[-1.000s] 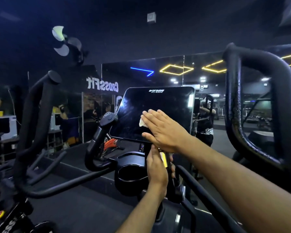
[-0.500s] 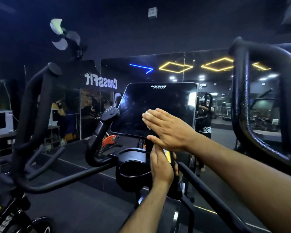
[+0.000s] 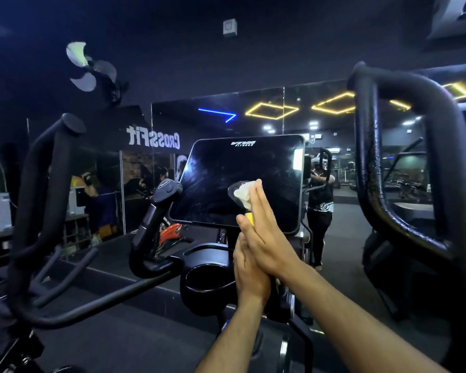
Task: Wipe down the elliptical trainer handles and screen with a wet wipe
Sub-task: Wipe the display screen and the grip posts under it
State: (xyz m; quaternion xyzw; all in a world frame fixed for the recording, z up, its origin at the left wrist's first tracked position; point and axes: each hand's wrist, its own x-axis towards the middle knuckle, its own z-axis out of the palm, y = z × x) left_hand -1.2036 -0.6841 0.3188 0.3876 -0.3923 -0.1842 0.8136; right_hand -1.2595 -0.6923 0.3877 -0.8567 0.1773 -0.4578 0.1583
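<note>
The elliptical's dark screen point(image 3: 226, 181) stands at centre, streaked and unlit. My right hand point(image 3: 267, 238) presses a crumpled white wet wipe point(image 3: 242, 196) flat against the screen's lower middle, fingers straight and together. My left hand point(image 3: 249, 275) sits just below and partly behind the right hand, gripping a small object with a yellow part point(image 3: 250, 218) near the console post; what that object is cannot be made out. The left moving handle point(image 3: 42, 184) rises at left. The right moving handle point(image 3: 404, 162) loops large at right.
A short fixed grip point(image 3: 156, 216) curves up left of the screen, above a round cup holder point(image 3: 207, 281). A mirror wall behind reflects a person point(image 3: 320, 200), ceiling lights and other gym machines. A wall fan point(image 3: 89, 68) hangs upper left. Dark floor lies below.
My right hand has slid the wipe down and to the right across the screen, turning from flat sideways to fingers pointing up. The left hand stays by the console post.
</note>
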